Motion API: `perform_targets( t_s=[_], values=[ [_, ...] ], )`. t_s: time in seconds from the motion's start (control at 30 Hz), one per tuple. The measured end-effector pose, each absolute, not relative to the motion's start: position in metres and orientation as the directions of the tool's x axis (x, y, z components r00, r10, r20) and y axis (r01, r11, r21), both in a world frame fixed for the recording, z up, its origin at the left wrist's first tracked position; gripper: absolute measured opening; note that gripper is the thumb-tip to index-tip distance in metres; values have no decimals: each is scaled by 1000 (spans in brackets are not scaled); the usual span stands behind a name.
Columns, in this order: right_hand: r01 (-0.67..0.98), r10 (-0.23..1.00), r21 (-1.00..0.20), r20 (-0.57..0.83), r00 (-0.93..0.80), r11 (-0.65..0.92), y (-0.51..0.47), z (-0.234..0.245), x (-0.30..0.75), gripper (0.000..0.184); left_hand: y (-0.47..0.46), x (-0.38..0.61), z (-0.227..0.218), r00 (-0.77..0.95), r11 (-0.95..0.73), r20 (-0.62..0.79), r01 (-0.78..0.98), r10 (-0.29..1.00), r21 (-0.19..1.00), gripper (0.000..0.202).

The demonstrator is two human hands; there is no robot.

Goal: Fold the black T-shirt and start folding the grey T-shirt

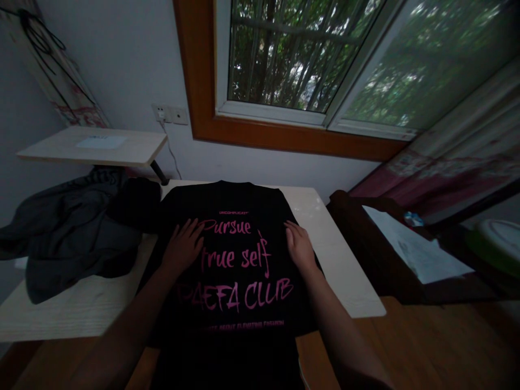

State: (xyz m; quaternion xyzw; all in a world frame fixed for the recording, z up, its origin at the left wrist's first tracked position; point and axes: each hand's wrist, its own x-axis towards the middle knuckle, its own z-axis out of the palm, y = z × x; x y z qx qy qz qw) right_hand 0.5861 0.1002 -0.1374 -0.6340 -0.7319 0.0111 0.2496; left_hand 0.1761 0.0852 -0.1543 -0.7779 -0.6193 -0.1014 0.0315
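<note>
A black T-shirt with pink words is laid flat in the middle of the desk; its lower part is hung over the near edge and cut off by the bottom of the picture. The left hand and the right hand are laid open and flat on the shirt, one at each side of the words, with nothing held. The lowest pink line is too dim to be read, and the grey clothes at the left are partly lost in shadow.
</note>
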Motion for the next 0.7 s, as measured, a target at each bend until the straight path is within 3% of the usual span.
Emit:
perform_targets(
  t_s=[0.13,0.23,0.47,0.7],
  values=[
    [976,924,-193,345,164,-101,100,-138,605,40,84,177,-154,215,-233,198,970,956,71,53],
    [965,904,-110,338,260,-237,96,-138,606,40,83,178,-152,213,-234,203,969,956,83,53],
    [931,911,-6,202,360,-366,88,-131,600,41,76,168,-152,179,-200,210,976,961,84,53],
    [920,916,71,148,372,-385,85,-129,602,46,61,154,-152,134,-154,222,985,966,75,52]
  ],
)
